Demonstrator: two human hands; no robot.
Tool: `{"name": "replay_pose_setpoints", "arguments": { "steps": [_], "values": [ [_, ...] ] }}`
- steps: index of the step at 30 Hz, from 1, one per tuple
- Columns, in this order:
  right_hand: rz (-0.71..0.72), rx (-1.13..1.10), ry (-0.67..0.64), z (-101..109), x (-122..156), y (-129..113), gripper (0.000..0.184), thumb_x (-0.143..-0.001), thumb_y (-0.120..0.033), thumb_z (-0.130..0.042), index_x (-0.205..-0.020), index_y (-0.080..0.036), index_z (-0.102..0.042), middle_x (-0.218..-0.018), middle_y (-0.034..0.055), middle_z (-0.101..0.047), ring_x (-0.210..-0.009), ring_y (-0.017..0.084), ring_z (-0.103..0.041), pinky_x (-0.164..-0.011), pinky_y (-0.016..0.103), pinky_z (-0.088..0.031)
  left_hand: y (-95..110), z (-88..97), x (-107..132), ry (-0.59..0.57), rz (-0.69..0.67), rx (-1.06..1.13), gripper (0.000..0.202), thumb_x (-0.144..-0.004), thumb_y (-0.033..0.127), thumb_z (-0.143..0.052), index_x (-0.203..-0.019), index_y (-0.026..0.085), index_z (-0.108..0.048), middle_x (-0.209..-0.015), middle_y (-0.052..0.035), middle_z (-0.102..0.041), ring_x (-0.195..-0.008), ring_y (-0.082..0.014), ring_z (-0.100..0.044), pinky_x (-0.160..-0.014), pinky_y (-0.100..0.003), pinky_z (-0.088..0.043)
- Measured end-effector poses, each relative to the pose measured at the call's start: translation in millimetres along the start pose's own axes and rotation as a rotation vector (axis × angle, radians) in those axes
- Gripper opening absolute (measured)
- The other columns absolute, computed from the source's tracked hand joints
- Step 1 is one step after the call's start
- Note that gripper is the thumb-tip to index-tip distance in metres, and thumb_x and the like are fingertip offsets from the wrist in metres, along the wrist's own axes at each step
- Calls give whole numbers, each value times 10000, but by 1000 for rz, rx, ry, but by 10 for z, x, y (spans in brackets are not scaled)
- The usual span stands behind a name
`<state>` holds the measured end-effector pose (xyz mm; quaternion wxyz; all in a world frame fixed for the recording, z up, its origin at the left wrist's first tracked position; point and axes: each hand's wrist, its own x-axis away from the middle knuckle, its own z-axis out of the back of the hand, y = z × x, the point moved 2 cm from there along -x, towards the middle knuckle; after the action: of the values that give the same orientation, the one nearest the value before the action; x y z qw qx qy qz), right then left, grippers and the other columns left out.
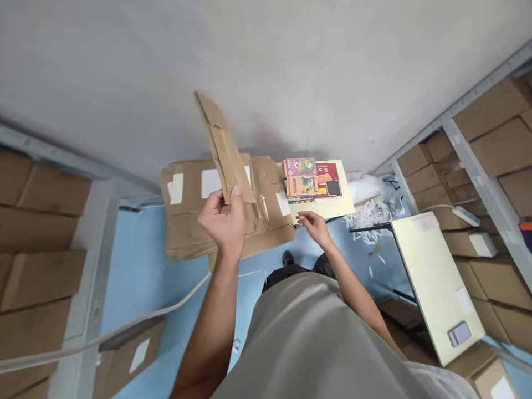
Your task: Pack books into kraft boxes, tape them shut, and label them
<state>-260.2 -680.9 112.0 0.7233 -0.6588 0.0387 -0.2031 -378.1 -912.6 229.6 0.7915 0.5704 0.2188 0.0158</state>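
Note:
My left hand (223, 221) is closed around the lower end of a folded flat cardboard box (225, 147), lifted and tilted above the stack. Under it lie several flattened cardboard boxes (187, 221), some with white labels. My right hand (315, 226) hovers at the front edge of a pale yellow table (343, 205). Its fingers are loosely bent and apart, and nothing shows in them. Just beyond that hand sits a pile of small books (301, 185) with pink and orange covers, beside a red book (332, 172).
Shelves of cardboard boxes (41, 271) stand on the left, with more boxes (499, 127) on the right. A second pale table (432, 277) carries a phone (459, 333). Shredded paper (372, 216) lies on the blue floor. A white cable (166, 307) runs across at left.

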Motion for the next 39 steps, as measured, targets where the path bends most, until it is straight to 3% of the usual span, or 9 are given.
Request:
{"name": "replay_pose_setpoints", "arguments": {
  "steps": [4, 9, 14, 19, 23, 28, 30, 33, 39],
  "values": [
    [95, -12, 286, 959, 327, -245, 427, -991, -592, -781, -1210, -229, -832, -1202, 133, -893, -1090, 283, -867, -1034, 452, -701, 647, -605, 270, -281, -188, 142, 323, -1030, 509, -725, -888, 222, -679, -818, 3, -625, -778, -183, -590, -775, -302, -540],
    [147, 138, 709, 2426, 997, -321, 513, -984, -611, -771, -1285, -197, -805, -1264, 182, -869, -1106, 294, -849, -985, 455, -703, 1109, -1491, 1037, -568, -216, 237, 373, -1086, 584, -642, -1001, 226, -707, -954, -41, -735, -906, -206, -691, -872, -313, -583],
    [33, 101, 1065, 3715, 1902, 96, 780, -892, -670, -814, -1481, -170, -699, -1503, 262, -766, -992, 260, -830, -936, 463, -700, 1523, -2402, 1985, -756, -128, 378, 460, -1041, 673, -669, -1018, 214, -680, -931, -32, -721, -866, -189, -675, -809, -286, -577],
    [-47, 17, 1288, 4558, 2852, 594, 908, -856, -650, -847, -1609, -203, -607, -1586, 260, -711, -960, 233, -816, -979, 467, -680, 2009, -3204, 3097, -1123, -142, 358, 506, -1004, 727, -675, -944, 226, -643, -858, -18, -698, -812, -188, -657, -731, -268, -559],
    [-122, 19, 1404, 5059, 3596, 867, 821, -866, -667, -819, -1506, -179, -661, -1387, 207, -799, -944, 230, -793, -936, 431, -668, 2359, -3676, 4042, -1423, -216, 345, 498, -1024, 729, -649, -1000, 232, -665, -913, -42, -742, -880, -219, -703, -790, -293, -597],
    [-262, -7, 1566, 5364, 4246, 1049, 657, -876, -701, -784, -1282, -192, -700, -1193, 132, -802, -935, 231, -755, -824, 367, -630, 2509, -4177, 4968, -1665, -262, 330, 524, -1092, 722, -552, -1213, 232, -690, -1227, -131, -799, -1201, -295, -750, -1121, -420, -600],
    [-310, -30, 1650, 5393, 4340, 1081, 671, -881, -702, -794, -1308, -198, -676, -1185, 118, -787, -991, 238, -747, -849, 361, -620, 2467, -4382, 5243, -1755, -239, 284, 490, -1101, 677, -563, -1258, 229, -681, -1321, -148, -787, -1292, -307, -727, -1211, -451, -548],
    [-370, -55, 1736, 5429, 4327, 1117, 732, -910, -735, -781, -1392, -205, -632, -1262, 136, -766, -1104, 252, -737, -928, 371, -620, 2372, -4676, 5587, -1856, -113, 167, 445, -1070, 595, -652, -1308, 220, -667, -1345, -145, -776, -1298, -307, -717, -1224, -458, -528],
    [-517, -97, 1846, 5614, 4131, 1230, 832, -901, -790, -770, -1447, -188, -589, -1231, 136, -750, -1102, 253, -720, -997, 393, -619, 2403, -5192, 6040, -1913, 126, -1, 421, -919, 436, -787, -1267, 213, -710, -1262, -110, -774, -1290, -316, -709, -1226, -465, -510]
  ]
}}
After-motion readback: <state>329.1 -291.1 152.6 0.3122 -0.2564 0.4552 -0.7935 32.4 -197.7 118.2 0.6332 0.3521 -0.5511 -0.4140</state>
